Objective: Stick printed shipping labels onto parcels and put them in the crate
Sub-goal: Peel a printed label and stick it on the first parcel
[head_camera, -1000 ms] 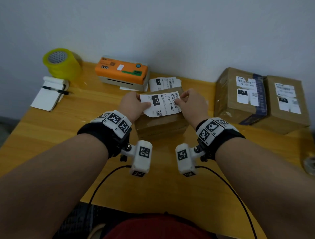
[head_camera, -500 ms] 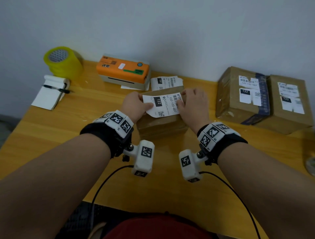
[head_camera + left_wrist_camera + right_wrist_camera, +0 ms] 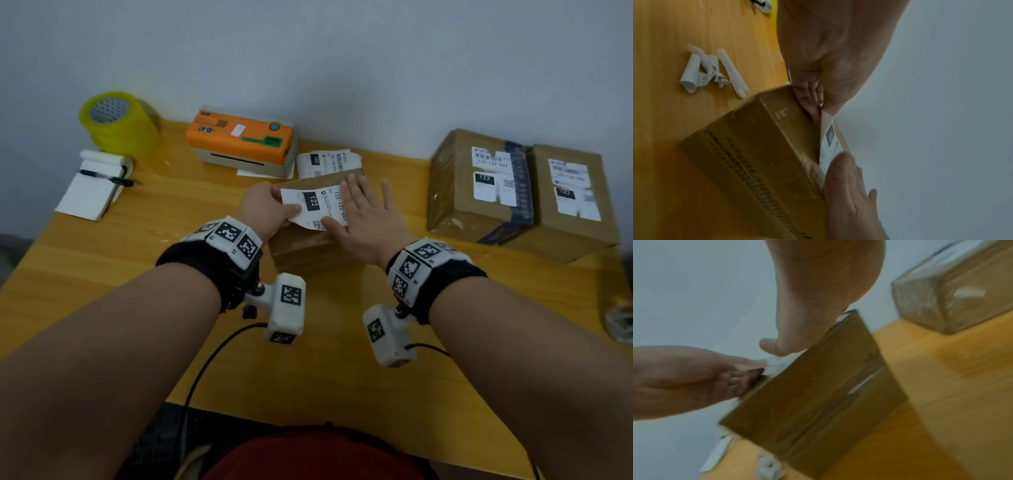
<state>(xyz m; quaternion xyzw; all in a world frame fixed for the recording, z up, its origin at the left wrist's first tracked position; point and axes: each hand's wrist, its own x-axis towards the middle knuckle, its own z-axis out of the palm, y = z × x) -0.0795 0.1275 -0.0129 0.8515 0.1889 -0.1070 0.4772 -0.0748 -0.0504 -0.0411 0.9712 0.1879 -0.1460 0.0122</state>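
A brown cardboard parcel [image 3: 301,250] sits on the wooden table in front of me. A white shipping label [image 3: 315,205] marked 122 lies across its top. My left hand [image 3: 270,209] pinches the label's left edge, lifted slightly off the box [image 3: 760,146] in the left wrist view. My right hand [image 3: 363,212] lies flat with straight, spread fingers, pressing the label's right part onto the parcel [image 3: 818,386]. No crate is in view.
An orange label printer [image 3: 241,138] stands at the back with another printed label [image 3: 327,162] beside it. Two labelled parcels [image 3: 479,188] [image 3: 575,202] stand at the right. A yellow tape roll [image 3: 116,123] and a notepad with pen [image 3: 92,188] lie at the left. Curled backing scraps [image 3: 702,73] litter the table.
The label has come down from held in the air onto the parcel top. My right hand let go of its edge and now lies flat on it.
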